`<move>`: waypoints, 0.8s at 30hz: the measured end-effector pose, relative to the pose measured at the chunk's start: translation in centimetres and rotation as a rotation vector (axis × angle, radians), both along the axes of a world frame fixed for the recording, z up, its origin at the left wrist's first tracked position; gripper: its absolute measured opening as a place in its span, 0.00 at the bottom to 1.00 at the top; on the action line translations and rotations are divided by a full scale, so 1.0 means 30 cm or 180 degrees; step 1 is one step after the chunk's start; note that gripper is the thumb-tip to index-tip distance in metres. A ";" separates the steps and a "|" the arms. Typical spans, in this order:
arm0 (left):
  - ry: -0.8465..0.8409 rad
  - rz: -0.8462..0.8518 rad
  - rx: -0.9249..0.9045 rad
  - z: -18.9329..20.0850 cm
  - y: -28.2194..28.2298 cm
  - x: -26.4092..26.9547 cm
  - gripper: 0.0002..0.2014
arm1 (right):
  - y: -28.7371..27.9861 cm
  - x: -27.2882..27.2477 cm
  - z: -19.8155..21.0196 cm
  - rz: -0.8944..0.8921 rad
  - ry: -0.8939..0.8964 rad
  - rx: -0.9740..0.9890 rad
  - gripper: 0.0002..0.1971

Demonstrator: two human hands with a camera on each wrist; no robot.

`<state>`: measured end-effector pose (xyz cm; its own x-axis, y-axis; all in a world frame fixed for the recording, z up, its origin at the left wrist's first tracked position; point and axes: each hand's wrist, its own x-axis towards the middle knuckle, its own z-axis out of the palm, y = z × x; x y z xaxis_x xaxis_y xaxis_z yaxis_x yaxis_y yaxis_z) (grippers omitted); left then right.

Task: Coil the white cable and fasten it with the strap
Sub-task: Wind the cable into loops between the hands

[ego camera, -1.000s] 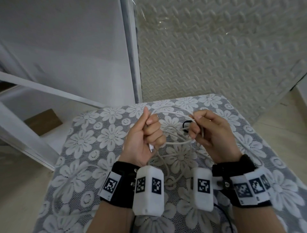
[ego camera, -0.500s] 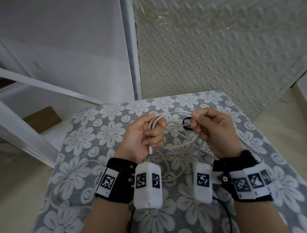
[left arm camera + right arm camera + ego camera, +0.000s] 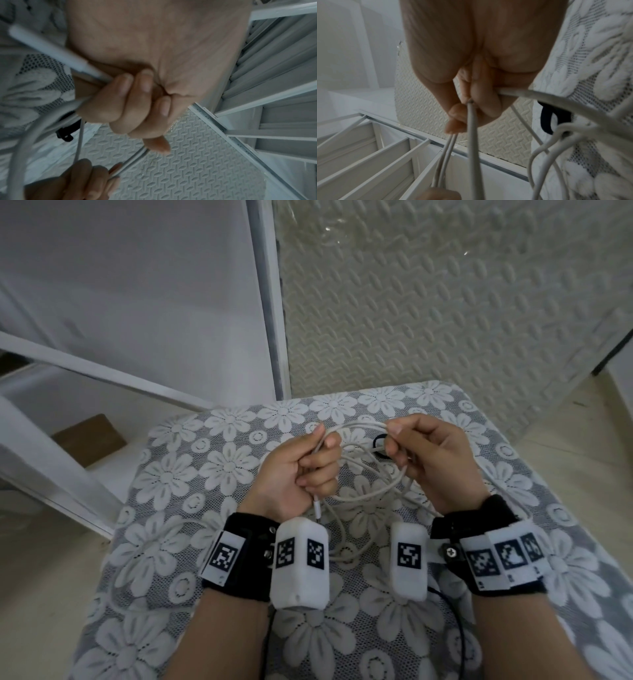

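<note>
I hold the white cable (image 3: pixel 356 426) in loops between both hands above the flowered cloth. My left hand (image 3: pixel 301 470) grips the strands in a fist, and the cable's plug end (image 3: pixel 318 508) pokes out below it, also seen as the plug (image 3: pixel 51 52) in the left wrist view. My right hand (image 3: pixel 421 460) pinches the loops (image 3: pixel 471 128) between thumb and fingers. More cable (image 3: pixel 373 494) hangs in slack curves between the hands and trails onto the cloth. The black strap (image 3: pixel 380 445) lies on the cloth just behind the loops, partly hidden; the strap (image 3: pixel 547 120) lies apart from both hands.
The small table under the lace flower cloth (image 3: pixel 191 474) ends close on the left and far sides. A white metal frame (image 3: pixel 85 371) slants at the left, and an embossed foam wall panel (image 3: pixel 445 302) stands behind. A black wire (image 3: pixel 459 628) runs from the right wrist unit.
The left hand has curled its fingers down round the cable loops, and both hands have lifted a little and drawn the loops tighter between them.
</note>
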<state>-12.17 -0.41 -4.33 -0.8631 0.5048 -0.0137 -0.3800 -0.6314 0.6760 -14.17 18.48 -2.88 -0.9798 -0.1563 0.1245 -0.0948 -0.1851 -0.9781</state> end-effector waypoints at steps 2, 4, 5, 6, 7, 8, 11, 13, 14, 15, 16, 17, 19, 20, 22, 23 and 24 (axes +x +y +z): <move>0.0032 -0.0165 0.0130 0.015 -0.006 0.019 0.11 | -0.002 0.016 0.021 0.0026 0.0030 0.0022 0.06; 0.0032 -0.0307 0.0212 0.043 -0.013 0.052 0.07 | -0.002 0.044 0.055 0.0098 0.0122 0.0165 0.05; 0.0025 -0.0351 0.0175 0.059 -0.014 0.075 0.07 | 0.000 0.065 0.076 0.0167 0.0158 0.0309 0.05; 0.0030 -0.0386 0.0080 0.072 -0.012 0.096 0.08 | 0.003 0.085 0.096 0.0241 0.0185 0.0464 0.05; 0.0045 -0.0441 -0.0049 0.086 -0.007 0.118 0.11 | 0.006 0.107 0.118 0.0305 0.0204 0.0600 0.05; 0.0053 -0.0488 -0.0205 0.106 0.000 0.147 0.15 | 0.011 0.135 0.145 0.0358 0.0214 0.0702 0.06; 0.0079 -0.0588 -0.0422 0.170 0.029 0.248 0.20 | 0.037 0.239 0.224 0.0488 0.0186 0.0836 0.06; 0.0078 -0.0724 -0.0387 0.213 0.046 0.313 0.16 | 0.066 0.313 0.269 0.0542 0.0177 0.0912 0.06; 0.0084 -0.0798 -0.0386 0.229 0.054 0.336 0.14 | 0.080 0.341 0.284 0.0566 0.0177 0.0935 0.06; 0.0110 -0.0877 -0.0380 0.250 0.067 0.366 0.12 | 0.098 0.375 0.305 0.0581 0.0183 0.0936 0.06; 0.0147 -0.0926 -0.0358 0.271 0.081 0.390 0.12 | 0.114 0.401 0.325 0.0595 0.0200 0.0924 0.06; 0.0186 -0.0931 -0.0336 0.289 0.095 0.407 0.11 | 0.129 0.419 0.343 0.0609 0.0207 0.0892 0.05; 0.0239 -0.0910 -0.0339 0.334 0.125 0.452 0.12 | 0.173 0.468 0.383 0.0644 0.0195 0.0838 0.04; 0.0268 -0.0906 -0.0346 0.353 0.137 0.471 0.12 | 0.196 0.491 0.402 0.0689 0.0199 0.0833 0.04; 0.0344 -0.0908 -0.0341 0.385 0.156 0.502 0.12 | 0.241 0.528 0.438 0.0815 0.0228 0.0838 0.04; 0.0364 -0.0893 -0.0357 0.402 0.163 0.515 0.13 | 0.259 0.542 0.455 0.0865 0.0242 0.0858 0.06; 0.0355 -0.0870 -0.0358 0.414 0.165 0.524 0.13 | 0.274 0.548 0.466 0.0892 0.0232 0.0894 0.08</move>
